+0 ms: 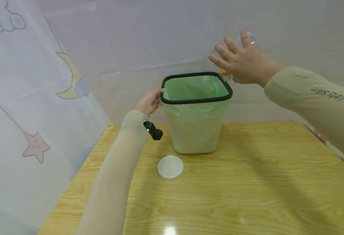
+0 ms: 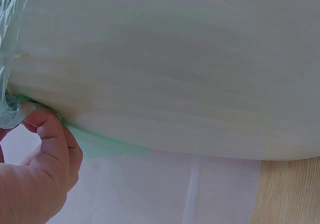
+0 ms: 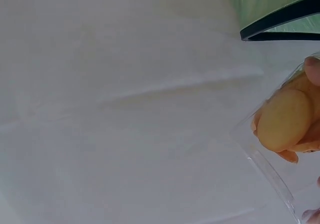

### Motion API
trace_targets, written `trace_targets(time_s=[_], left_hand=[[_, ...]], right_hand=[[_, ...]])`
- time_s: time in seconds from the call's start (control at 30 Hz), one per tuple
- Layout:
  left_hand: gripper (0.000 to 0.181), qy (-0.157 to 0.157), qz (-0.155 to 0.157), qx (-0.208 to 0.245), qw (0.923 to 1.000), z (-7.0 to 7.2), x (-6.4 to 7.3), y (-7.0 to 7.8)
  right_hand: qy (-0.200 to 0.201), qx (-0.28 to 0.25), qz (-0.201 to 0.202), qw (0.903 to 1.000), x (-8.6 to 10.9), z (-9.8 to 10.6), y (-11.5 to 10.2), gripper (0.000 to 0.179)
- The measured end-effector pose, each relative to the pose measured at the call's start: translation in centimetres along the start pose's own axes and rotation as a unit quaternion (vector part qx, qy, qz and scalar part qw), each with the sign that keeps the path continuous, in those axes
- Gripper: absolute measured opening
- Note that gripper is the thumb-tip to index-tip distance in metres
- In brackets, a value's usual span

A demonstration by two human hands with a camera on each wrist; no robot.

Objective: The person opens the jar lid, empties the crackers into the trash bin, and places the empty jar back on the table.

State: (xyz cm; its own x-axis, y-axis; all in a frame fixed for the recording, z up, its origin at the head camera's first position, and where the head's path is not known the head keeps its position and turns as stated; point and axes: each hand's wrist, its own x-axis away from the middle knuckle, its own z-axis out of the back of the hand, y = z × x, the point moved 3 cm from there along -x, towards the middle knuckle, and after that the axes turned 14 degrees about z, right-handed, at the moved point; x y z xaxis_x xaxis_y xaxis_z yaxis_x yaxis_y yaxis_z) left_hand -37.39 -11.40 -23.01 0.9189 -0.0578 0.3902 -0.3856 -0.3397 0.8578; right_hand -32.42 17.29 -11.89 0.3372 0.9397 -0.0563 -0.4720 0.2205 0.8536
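My left hand pinches the rim of a pale green trash bin at its left side, thumb over the black rim ring. In the left wrist view its curled fingers hold the edge together with the thin green liner bag. Above the bin's right rim, my right hand grips a clear plastic jar, tilted with its threaded mouth low beside the rim. Inside the jar lie orange peel-like pieces and a smooth yellowish oval piece. The hand's back hides most of the jar in the head view.
A round white lid lies on the wooden table in front of the bin. Behind the table hangs a pale cloth with a printed moon and star. A small black device sits on the left wrist.
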Motion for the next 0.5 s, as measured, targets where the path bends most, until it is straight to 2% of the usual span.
trace_targets(time_s=[0.17, 0.5], left_hand=[[0.017, -0.003, -0.002, 0.001, 1.0, -0.15, -0.05, 0.02], [0.016, -0.01, -0.001, -0.002, 0.9999, -0.16, 0.09, -0.01]], right_hand=[[0.015, 0.001, -0.001, 0.9999, 0.04, -0.08, 0.12, 0.096], [0.007, 0.021, 0.009, 0.9997, -0.17, 0.16, 0.23, 0.093]])
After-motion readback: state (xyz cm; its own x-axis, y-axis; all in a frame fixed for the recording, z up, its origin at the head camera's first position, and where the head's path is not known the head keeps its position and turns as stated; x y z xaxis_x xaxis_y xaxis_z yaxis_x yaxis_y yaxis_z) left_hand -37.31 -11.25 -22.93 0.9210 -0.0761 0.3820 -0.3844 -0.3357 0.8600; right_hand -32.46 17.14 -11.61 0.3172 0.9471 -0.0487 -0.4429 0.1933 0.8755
